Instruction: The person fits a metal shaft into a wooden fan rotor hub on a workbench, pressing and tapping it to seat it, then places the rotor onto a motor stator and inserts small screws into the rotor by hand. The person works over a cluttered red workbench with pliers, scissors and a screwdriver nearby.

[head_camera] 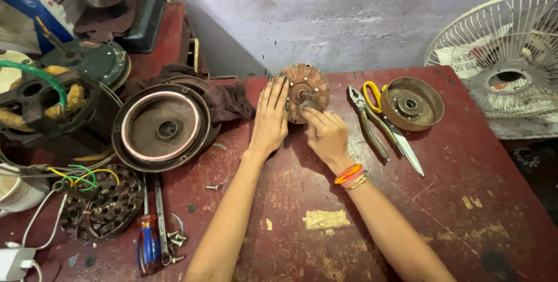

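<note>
the near half of the red worktop (325,241) lies open between and right of the forearms. left of the left hand (268,120), a round motor cover (161,128), a dark cloth (226,100), loose screws (174,240) and a screwdriver (148,244) crowd the way. right of the right hand (326,136), pliers (367,122), scissors (395,128) and a brown bowl-shaped housing (411,103) block passage.

The counter (407,224) was a beat-up dark red top, paint chipped down to pale patches. Sitting on it – a rusty rotor disc (306,91) stood on edge near the back, pliers (368,122) and yellow-handled scissors (390,128) just right of it, and a round brown cap (411,103) touching those. Over on the left, a big round motor cover (162,126), a dark rag (228,100), a wound stator (103,203), a blue-handled screwdriver (149,246), a spanner (161,219) and loose screws (175,239).
</note>
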`<act>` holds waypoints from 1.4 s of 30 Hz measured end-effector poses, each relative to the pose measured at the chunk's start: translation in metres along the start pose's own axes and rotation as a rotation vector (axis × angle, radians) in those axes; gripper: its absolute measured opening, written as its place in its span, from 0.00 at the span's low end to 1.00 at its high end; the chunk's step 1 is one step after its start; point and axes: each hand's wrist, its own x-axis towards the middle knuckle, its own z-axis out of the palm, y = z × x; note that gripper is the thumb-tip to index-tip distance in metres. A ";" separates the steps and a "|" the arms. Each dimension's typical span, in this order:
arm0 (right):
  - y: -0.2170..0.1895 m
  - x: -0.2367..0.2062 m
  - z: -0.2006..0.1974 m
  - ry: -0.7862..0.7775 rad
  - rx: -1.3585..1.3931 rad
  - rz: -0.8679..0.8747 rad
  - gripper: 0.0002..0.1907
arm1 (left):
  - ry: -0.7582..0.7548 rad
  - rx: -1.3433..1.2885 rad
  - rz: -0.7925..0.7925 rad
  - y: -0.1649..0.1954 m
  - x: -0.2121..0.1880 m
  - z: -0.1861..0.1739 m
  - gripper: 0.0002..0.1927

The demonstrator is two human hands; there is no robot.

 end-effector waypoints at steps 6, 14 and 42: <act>-0.006 0.003 -0.002 0.036 -0.037 0.169 0.20 | -0.019 -0.011 -0.003 0.000 -0.001 -0.001 0.41; -0.002 0.005 -0.001 0.061 -0.053 0.159 0.17 | -0.011 -0.003 -0.007 0.000 0.000 -0.001 0.40; 0.001 0.003 -0.004 0.030 -0.063 0.136 0.19 | -0.003 -0.012 -0.008 0.002 0.000 -0.001 0.39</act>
